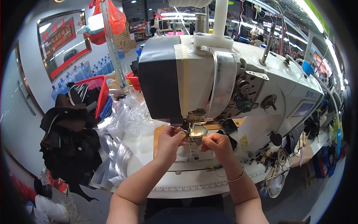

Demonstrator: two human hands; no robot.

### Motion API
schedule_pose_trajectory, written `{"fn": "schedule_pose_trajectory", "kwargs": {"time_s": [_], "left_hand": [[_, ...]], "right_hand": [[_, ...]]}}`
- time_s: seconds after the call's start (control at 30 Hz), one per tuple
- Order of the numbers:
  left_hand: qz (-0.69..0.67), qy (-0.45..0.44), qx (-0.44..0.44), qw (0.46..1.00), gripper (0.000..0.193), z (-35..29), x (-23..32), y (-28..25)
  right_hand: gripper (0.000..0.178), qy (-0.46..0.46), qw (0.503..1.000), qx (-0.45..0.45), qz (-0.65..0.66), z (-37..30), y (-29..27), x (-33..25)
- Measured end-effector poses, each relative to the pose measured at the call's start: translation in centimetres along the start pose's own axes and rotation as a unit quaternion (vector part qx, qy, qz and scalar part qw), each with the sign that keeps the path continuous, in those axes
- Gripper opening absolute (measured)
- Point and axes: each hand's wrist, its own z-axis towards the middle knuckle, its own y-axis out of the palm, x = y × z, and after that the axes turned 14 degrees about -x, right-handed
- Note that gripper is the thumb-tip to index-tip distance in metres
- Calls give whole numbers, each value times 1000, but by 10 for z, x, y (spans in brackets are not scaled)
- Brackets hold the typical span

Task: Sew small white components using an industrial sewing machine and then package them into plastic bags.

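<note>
A large white industrial sewing machine (pixel 201 86) with a dark end cover fills the middle of the view. Under its head, a small lamp lights the needle area (pixel 195 131). My left hand (pixel 171 141) is just left of the needle, thumb and fingers pinched together; a thin dark piece shows at its fingertips, too small to name. On the other side, my right hand (pixel 217 144) is closed in a pinch by the machine's rounded bed, and what it holds is too fine to make out. A pale thread (pixel 190 146) hangs between the two hands.
On the left, black cut pieces (pixel 71 138) hang in a heap beside clear plastic sheets (pixel 118 151) and a red basket (pixel 102 95). A ruler strip (pixel 186 187) runs along the table's front edge. Cords and scraps (pixel 279 158) lie at the right.
</note>
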Motion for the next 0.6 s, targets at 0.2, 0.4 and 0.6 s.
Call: {"fn": "schedule_pose_trajectory", "kwargs": {"time_s": [0.2, 0.4, 0.6], "left_hand": [[32, -27, -58, 997, 20, -7, 6, -14], [233, 132, 0, 964, 19, -1, 41, -49], [400, -22, -232, 886, 57, 43, 37, -46]], "right_hand": [[18, 2, 999, -1, 34, 6, -7, -2], [19, 4, 1000, -20, -3, 13, -19, -12], [18, 28, 998, -19, 47, 25, -29, -18]]}}
